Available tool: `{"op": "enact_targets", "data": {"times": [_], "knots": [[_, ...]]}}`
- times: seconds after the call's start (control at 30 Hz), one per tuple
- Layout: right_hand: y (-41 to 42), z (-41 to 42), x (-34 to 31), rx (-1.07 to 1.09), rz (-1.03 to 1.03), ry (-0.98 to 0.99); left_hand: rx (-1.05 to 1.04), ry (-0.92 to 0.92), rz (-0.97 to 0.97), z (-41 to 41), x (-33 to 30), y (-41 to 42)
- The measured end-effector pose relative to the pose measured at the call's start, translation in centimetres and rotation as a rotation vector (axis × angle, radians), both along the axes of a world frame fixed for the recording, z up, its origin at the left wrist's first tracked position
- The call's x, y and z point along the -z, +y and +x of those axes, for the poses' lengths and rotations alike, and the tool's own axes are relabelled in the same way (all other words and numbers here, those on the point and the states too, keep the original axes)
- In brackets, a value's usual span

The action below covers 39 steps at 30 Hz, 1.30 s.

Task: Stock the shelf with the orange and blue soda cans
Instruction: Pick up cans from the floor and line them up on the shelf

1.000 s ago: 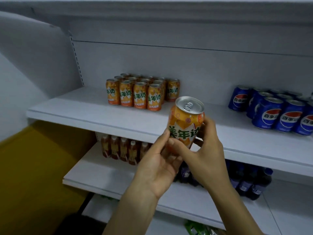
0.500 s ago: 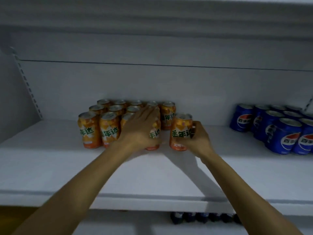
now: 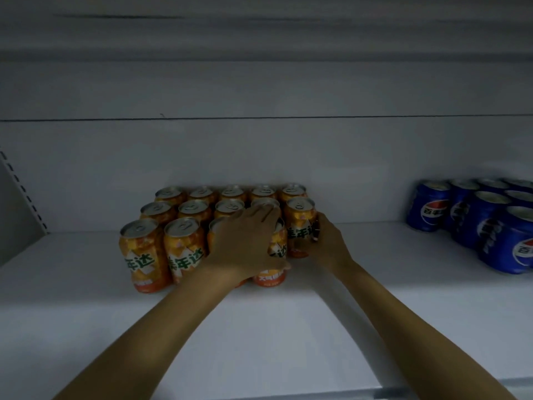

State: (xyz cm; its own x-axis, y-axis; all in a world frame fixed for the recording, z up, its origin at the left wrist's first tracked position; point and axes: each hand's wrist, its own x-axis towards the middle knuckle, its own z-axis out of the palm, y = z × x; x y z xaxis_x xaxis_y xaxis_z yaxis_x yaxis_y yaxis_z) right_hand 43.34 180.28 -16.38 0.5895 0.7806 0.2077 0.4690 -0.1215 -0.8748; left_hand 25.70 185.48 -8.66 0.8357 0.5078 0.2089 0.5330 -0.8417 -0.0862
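Several orange soda cans (image 3: 144, 255) stand in rows on the white shelf (image 3: 375, 298), against its back wall. My right hand (image 3: 326, 243) grips one orange can (image 3: 300, 223) that stands on the shelf at the right end of the middle row. My left hand (image 3: 245, 243) lies over the tops and fronts of the front-row cans, fingers stretched out, and hides part of them. Several blue soda cans (image 3: 490, 223) stand grouped at the far right of the shelf.
A slotted upright (image 3: 23, 189) runs down the left side of the back wall. A wide stretch of bare shelf separates the orange group from the blue group. The shelf's front edge (image 3: 432, 391) runs along the bottom of the view.
My right hand carried the orange can from mid-air onto the shelf and pushed it in beside the group. My left hand moved onto the front cans. The view has come closer.
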Motion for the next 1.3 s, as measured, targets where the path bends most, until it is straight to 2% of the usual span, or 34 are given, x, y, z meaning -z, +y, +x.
{"op": "enact_targets", "data": {"times": [0.13, 0.27, 0.4, 0.5, 0.57, 0.67, 0.77, 0.9, 0.97, 1.07, 1.17, 1.3], "knots": [[0.2, -0.6, 0.5, 0.046, 0.001, -0.018, 0.029, -0.015, 0.035, 0.2, 0.7, 0.4], [-0.4, -0.8, -0.8, -0.013, -0.072, -0.031, 0.032, 0.003, -0.009, 0.2, 0.4, 0.4], [-4.1, -0.4, -1.9, -0.061, -0.246, -0.137, 0.023, -0.067, -0.115, 0.1, -0.5, -1.1], [-10.0, 0.5, -2.0, -0.001, -0.302, -0.216, 0.089, -0.184, -0.061, 1.3, -0.7, -4.7], [-15.2, 0.9, -2.0, 0.064, -0.315, -0.254, 0.167, -0.2, -0.029, 2.8, -0.6, -8.8], [-25.0, 1.5, -1.7, 0.18, -0.312, -0.244, 0.302, -0.175, -0.078, 5.0, 0.9, -16.4], [-36.7, 1.8, -0.5, 0.359, -0.254, -0.23, 0.465, -0.26, -0.154, 6.9, 3.8, -25.3], [-53.3, 0.4, 4.4, 0.619, -0.259, -0.049, 0.667, -0.315, -0.261, 8.5, 9.8, -37.8], [-61.6, -1.7, 8.3, 0.748, -0.287, 0.102, 0.743, -0.255, -0.345, 9.0, 13.9, -43.7], [-72.4, -6.6, 14.0, 0.95, -0.349, 0.322, 0.808, -0.054, -0.467, 9.2, 19.9, -51.5], [-79.1, -10.8, 18.4, 1.081, -0.412, 0.525, 0.822, 0.149, -0.517, 8.7, 25.1, -56.7], [-82.2, -12.8, 22.9, 1.11, -0.478, 0.681, 0.738, 0.33, -0.583, 7.8, 29.7, -59.1]]}}
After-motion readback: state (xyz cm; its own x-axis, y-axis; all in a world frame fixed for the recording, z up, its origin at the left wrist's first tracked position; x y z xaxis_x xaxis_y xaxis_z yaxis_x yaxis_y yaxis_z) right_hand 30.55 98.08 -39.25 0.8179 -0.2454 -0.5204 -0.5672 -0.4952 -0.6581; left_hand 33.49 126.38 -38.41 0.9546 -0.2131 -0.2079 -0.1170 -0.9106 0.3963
